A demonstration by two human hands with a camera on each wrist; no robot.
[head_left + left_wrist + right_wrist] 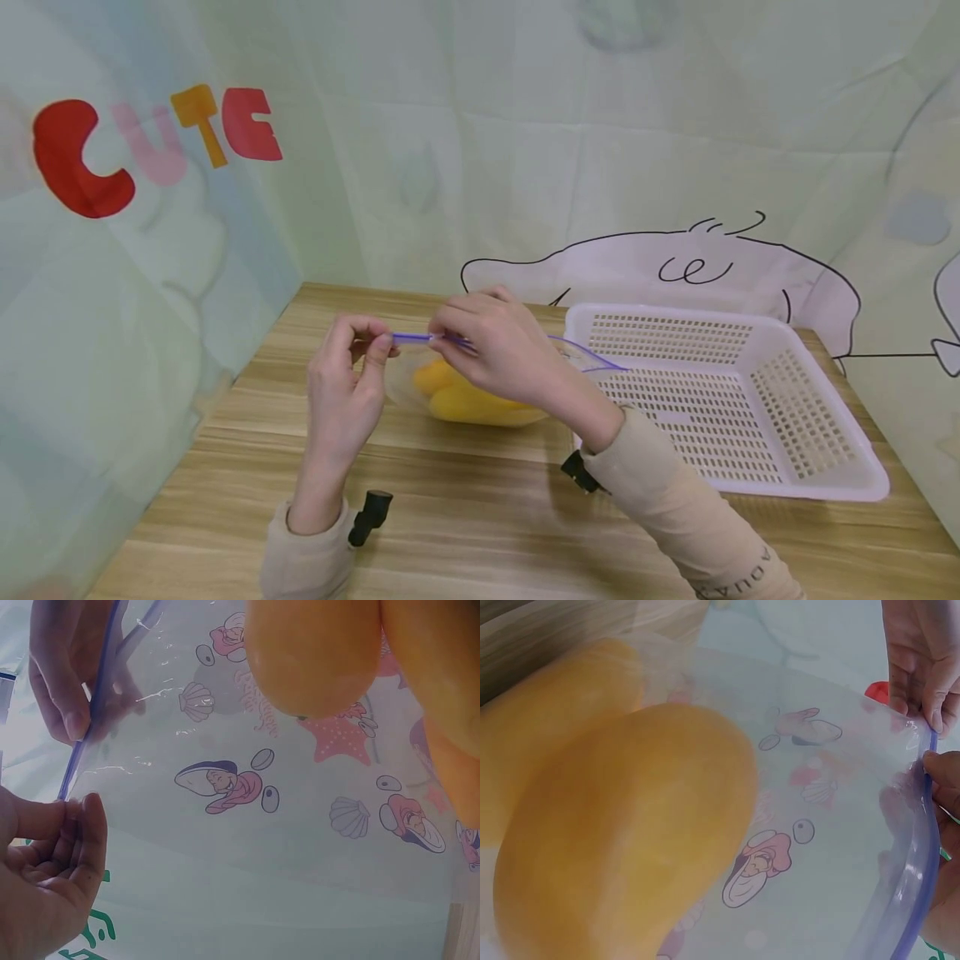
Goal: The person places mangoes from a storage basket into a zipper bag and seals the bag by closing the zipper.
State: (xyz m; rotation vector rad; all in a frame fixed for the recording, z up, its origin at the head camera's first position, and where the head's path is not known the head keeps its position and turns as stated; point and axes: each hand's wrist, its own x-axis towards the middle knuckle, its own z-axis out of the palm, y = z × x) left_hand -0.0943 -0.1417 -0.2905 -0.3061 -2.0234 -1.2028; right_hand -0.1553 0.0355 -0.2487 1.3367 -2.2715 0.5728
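A clear zip bag [408,385] printed with cartoon shells and starfish holds several yellow mangoes [471,405] at its bottom. Along its top runs a blue-purple zip strip [409,338]. My left hand [345,396] pinches the strip's left end between thumb and fingers. Close beside it, my right hand [501,342] grips the same strip, thumb and fingertips on it. To the right of that hand the two edges of the bag mouth [596,360] spread apart. Part of the bag is hidden behind my right hand. The mangoes [315,656] show large through the film in the left wrist view.
A white perforated plastic basket [795,490] stands at the right of the wooden table [450,517], and the bag's right corner overlaps its left rim. Behind the table hangs a printed cloth [390,150] with cartoon drawings and coloured letters.
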